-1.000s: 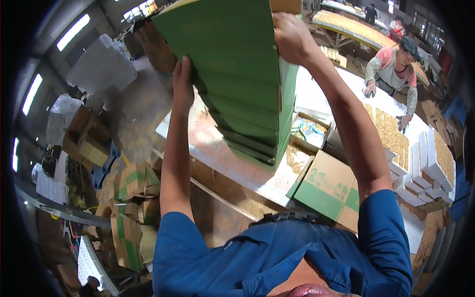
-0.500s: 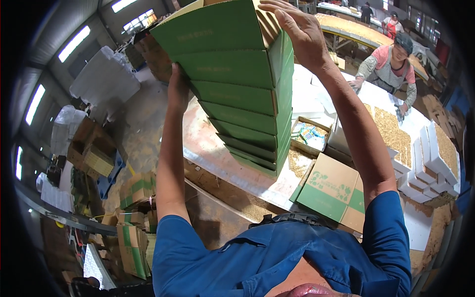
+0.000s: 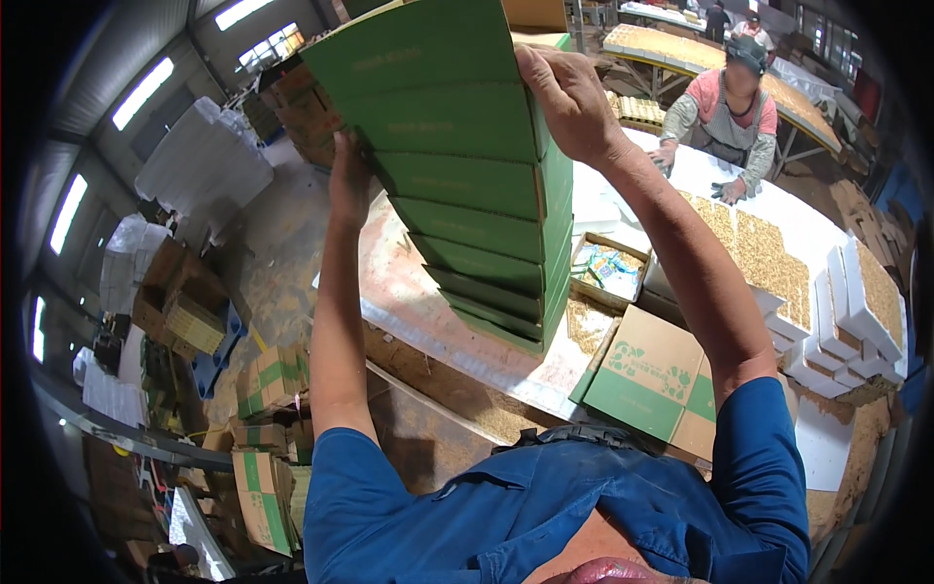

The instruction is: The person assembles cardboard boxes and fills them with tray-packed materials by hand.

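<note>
A tall stack of green cardboard boxes [image 3: 467, 180] rises in front of me, set one into another, with the top box [image 3: 418, 58] reaching the upper edge of the picture. My right hand [image 3: 574, 102] is closed on the right edge of the top box, fingers curled over it. Against the left side of the stack, lower down, rests my left hand [image 3: 350, 180]; its thumb points up and its fingers are mostly hidden behind the cardboard. The stack stands on a pale worktable [image 3: 389, 258].
To the right lie a brown and green carton [image 3: 647, 370] and an open box of small packets [image 3: 608, 263]. White foam trays [image 3: 846, 321] with golden grainy filling are stacked beyond. Across the table a co-worker [image 3: 730, 107] leans over similar trays. Folded cartons [image 3: 263, 496] stand at lower left.
My right hand has gone from spread fingers to a curled grip on the top box's edge and sits slightly lower. My left hand has barely moved. The co-worker's hands have shifted left.
</note>
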